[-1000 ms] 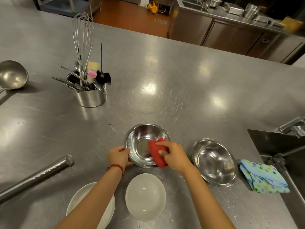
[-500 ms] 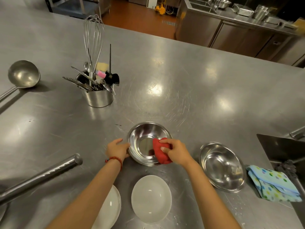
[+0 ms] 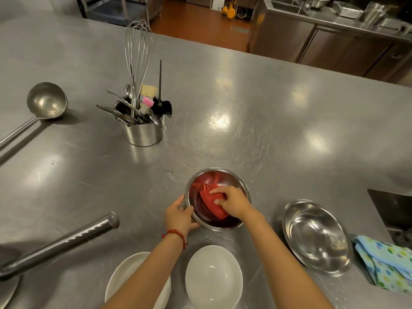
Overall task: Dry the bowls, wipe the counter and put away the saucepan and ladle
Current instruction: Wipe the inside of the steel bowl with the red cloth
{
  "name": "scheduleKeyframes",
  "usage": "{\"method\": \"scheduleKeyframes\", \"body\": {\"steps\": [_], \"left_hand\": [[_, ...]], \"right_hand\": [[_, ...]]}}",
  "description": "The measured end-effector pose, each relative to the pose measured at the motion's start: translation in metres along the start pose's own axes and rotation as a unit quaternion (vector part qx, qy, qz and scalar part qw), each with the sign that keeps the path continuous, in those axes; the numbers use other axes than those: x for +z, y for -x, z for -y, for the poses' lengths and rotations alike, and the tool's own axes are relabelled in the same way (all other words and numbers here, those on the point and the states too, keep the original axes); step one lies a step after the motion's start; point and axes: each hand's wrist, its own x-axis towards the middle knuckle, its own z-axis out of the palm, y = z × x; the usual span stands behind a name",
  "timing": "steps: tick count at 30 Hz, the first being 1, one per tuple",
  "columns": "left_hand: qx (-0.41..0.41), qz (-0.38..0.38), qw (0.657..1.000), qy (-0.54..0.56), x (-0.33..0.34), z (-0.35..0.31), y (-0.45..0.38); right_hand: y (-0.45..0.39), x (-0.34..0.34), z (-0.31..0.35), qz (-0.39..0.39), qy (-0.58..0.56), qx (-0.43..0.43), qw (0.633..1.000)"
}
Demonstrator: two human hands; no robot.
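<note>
Steel bowl: light, slick, and steadied at the rim

Drying is under way on the small steel bowl (image 3: pixel 217 198), which sits on the counter (image 3: pixel 256 134) just beyond two white bowls (image 3: pixel 214 276) at the near edge. The left hand (image 3: pixel 179 216) curls round the bowl's near-left rim and outer wall, holding it in place. The right hand (image 3: pixel 233 202) is down inside, fingers bent over a red cloth (image 3: pixel 211 202) and pressing it against the inner wall — the cloth's colour reflects across the polished metal.

By the look of it this bowl is thin, stiff and light, so it would likely skate or spin on the smooth steel top if left unbraced; the rolled rim is the sensible place to grip. The cloth is soft and folds to the curve. The white bowls look like ceramic — heavier and breakable — and probably want a full hand under or around them.

A second steel bowl (image 3: pixel 316 237) waits to the right, tilted, beside a spotted towel (image 3: pixel 385 262). The ladle (image 3: pixel 45 102) lies far left, well apart.
</note>
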Motion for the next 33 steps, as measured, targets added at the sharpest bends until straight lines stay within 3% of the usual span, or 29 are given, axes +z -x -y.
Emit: {"method": "scheduleKeyframes", "body": {"steps": [2, 6, 8, 11, 14, 16, 18, 22, 26, 29, 33], "left_hand": [[0.002, -0.005, 1.000, -0.008, 0.001, -0.002, -0.002], [0.006, -0.008, 0.999, -0.037, 0.006, 0.000, -0.005], [0.021, -0.001, 0.998, -0.067, 0.006, 0.000, -0.007], [0.032, 0.018, 0.993, -0.109, 0.004, -0.004, -0.012], [0.039, 0.021, 0.991, -0.124, 0.003, -0.005, -0.017], [0.057, 0.003, 0.989, -0.137, 0.003, -0.003, -0.019], [0.067, -0.016, 0.987, -0.143, 0.005, 0.000, -0.021], [0.053, -0.035, 0.989, -0.132, 0.006, 0.004, -0.024], [0.066, -0.021, 0.985, -0.156, 0.003, 0.008, -0.022], [0.085, -0.018, 0.981, -0.174, 0.000, 0.005, -0.024], [0.110, -0.018, 0.967, -0.228, 0.001, -0.004, -0.027]], "right_hand": [[-0.002, -0.002, -0.004, 0.011, -0.001, -0.003, 1.000], [-0.001, -0.003, -0.004, 0.122, -0.028, -0.026, 0.992], [-0.002, 0.000, -0.003, 0.141, -0.055, -0.025, 0.988], [-0.005, 0.009, 0.002, 0.096, -0.102, -0.011, 0.990], [-0.002, 0.026, 0.009, -0.028, -0.136, 0.006, 0.990], [0.002, 0.033, 0.011, -0.064, -0.154, -0.001, 0.986], [0.005, 0.028, 0.007, -0.021, -0.139, -0.028, 0.990], [0.004, -0.003, 0.001, 0.136, -0.017, -0.059, 0.989], [0.000, -0.010, -0.001, 0.190, 0.063, -0.050, 0.979], [0.002, 0.002, 0.000, 0.151, 0.019, -0.061, 0.986], [0.000, 0.024, 0.007, 0.012, -0.042, -0.029, 0.999]]}}
